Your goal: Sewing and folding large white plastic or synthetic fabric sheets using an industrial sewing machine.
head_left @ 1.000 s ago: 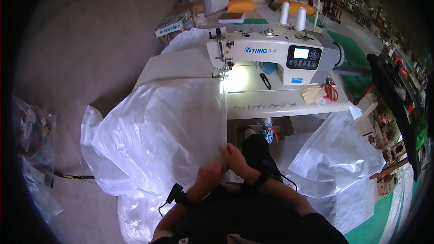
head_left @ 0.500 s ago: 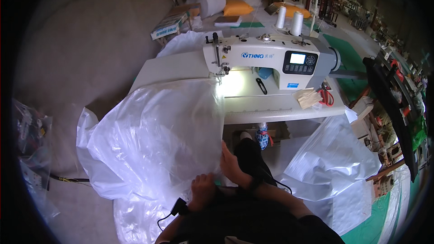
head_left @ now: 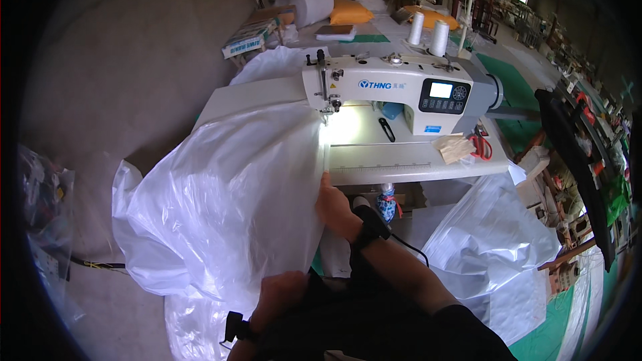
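A large, crinkled sheet of translucent white plastic (head_left: 227,194) drapes over the left of the sewing machine (head_left: 388,83) table and hangs down toward me. Its right edge runs up to the lit needle area. Just below the table's front edge, my right hand (head_left: 338,207) is closed on that right edge, fingers pointing toward the needle. Lower and closer to my body, my left hand (head_left: 282,291) is closed on the near part of the sheet, its fingertips hidden. Both wrists wear black straps with small devices.
On the machine table (head_left: 381,154) lie a black thread snipper (head_left: 386,130), a tan scrap (head_left: 453,148) and red-handled scissors (head_left: 481,148). Two white thread cones (head_left: 439,38) stand behind. More plastic sheeting (head_left: 488,247) hangs at the right. A dark bar (head_left: 578,174) stands further right.
My right hand has moved up along the sheet's edge, closer to the table. My left hand has shifted slightly down and left. The sheet's right edge has shifted a little leftward.
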Available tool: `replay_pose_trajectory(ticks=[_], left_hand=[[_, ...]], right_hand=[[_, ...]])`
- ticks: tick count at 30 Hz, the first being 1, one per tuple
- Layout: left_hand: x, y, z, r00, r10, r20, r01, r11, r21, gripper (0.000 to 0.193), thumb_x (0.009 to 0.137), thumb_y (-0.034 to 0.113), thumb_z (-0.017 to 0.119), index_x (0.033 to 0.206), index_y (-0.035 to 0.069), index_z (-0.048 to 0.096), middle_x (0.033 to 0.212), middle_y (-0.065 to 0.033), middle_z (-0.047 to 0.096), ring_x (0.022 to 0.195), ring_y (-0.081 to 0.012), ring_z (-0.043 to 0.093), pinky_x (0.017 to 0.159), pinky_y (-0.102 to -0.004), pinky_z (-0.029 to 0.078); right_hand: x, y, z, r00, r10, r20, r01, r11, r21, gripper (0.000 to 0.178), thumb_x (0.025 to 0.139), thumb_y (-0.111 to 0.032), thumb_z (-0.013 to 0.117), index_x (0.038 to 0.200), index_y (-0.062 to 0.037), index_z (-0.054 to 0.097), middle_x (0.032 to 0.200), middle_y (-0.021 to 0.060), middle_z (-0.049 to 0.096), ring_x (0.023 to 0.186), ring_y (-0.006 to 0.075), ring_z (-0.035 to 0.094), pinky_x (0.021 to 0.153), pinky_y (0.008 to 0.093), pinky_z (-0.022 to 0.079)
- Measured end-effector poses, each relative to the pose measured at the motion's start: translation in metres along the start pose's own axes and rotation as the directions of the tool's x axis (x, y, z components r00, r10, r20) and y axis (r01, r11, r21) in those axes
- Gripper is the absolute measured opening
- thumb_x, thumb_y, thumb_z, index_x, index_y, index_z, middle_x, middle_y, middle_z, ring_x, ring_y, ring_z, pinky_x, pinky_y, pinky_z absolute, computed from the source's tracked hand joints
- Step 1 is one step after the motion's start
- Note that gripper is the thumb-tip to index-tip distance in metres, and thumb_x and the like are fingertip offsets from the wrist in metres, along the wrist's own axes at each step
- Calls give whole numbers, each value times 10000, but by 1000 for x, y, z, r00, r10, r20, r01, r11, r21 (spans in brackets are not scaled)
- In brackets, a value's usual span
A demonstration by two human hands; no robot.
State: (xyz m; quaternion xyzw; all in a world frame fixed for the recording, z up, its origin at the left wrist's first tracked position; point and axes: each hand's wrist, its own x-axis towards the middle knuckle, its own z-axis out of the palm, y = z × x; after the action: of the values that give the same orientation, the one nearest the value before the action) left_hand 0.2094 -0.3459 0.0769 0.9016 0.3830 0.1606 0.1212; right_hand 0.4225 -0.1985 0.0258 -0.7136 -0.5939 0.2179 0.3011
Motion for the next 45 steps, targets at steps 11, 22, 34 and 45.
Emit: replay_pose_trajectory(ticks=[11,22,34,45], left_hand=[[62,-4,23,986,-29,-166,7,991,-131,213,823,157,610,650,48,550,630,-126,554,624,-335,587,565,-441,450],[125,-22,47,955,-113,-275,57,977,-203,113,789,119,614,720,32,595,690,-167,594,665,-375,600,583,-452,470],[161,-82,44,949,-60,-309,12,988,-154,205,814,149,642,990,44,631,888,-134,634,864,-325,602,755,-428,479],[150,-281,-39,682,-648,-340,721,674,161,534,933,506,457,1399,247,428,1488,-100,325,1391,-390,236,1043,-683,200]], right_hand=[[18,-9,-11,991,-112,-72,90,961,-260,608,820,-56,507,1340,175,294,818,201,663,728,313,686,619,358,554],[48,-11,-25,999,-40,-18,31,934,-355,521,837,-58,465,1309,145,381,855,215,680,793,346,689,675,410,552],[99,-8,-32,989,-134,-56,99,906,-412,230,827,-102,522,952,78,592,788,188,678,730,327,685,620,397,539],[141,-13,-42,999,46,23,-37,956,-290,359,825,-146,512,1131,38,488,986,219,628,889,370,647,755,457,518]])
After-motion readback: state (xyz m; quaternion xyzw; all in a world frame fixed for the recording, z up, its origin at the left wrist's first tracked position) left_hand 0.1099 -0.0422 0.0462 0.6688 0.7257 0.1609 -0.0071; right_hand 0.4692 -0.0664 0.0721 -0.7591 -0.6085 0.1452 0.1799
